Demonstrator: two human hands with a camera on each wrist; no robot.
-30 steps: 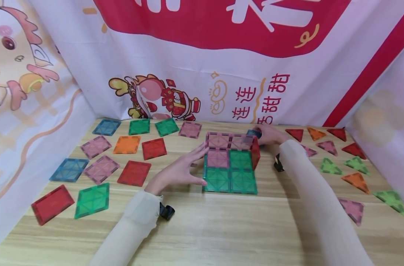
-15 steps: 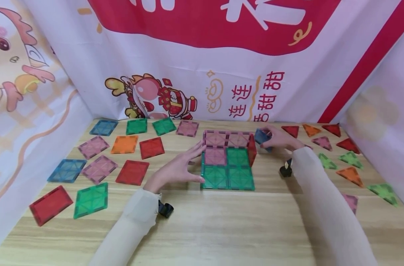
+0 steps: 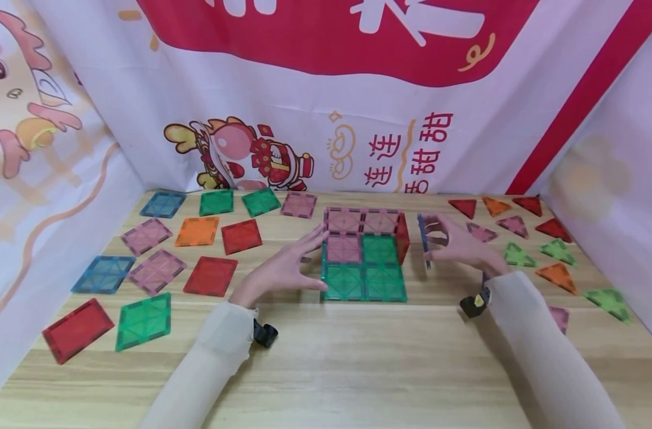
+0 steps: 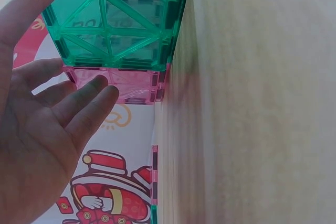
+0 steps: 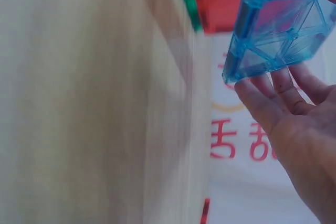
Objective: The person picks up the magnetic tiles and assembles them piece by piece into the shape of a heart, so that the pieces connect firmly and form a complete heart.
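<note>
My right hand [image 3: 460, 241] pinches a blue square magnetic tile [image 5: 278, 35] by its edges. The tile stands on edge in the air, a small gap to the right of a red upright tile [image 3: 403, 239]. That red tile forms the right side of a tile structure with a green and pink floor [image 3: 385, 283] and upright pink tiles [image 3: 343, 220] at the back. At the structure's left my left hand [image 3: 288, 268] spreads its thumb and straight fingers along the side. A green upright tile [image 4: 113, 30] shows there in the left wrist view; firm contact is hard to tell.
Loose square tiles, such as a red one [image 3: 210, 276] and an orange one [image 3: 197, 231], lie across the left of the wooden table [image 3: 347, 363]. Several triangular tiles, including an orange one [image 3: 556, 277], lie at the right. A printed cloth [image 3: 283, 89] hangs behind.
My right hand has drawn the blue tile away from behind the structure's right corner, rightward and nearer, turning it edge-on beside the red tile. The left hand stays by the structure.
</note>
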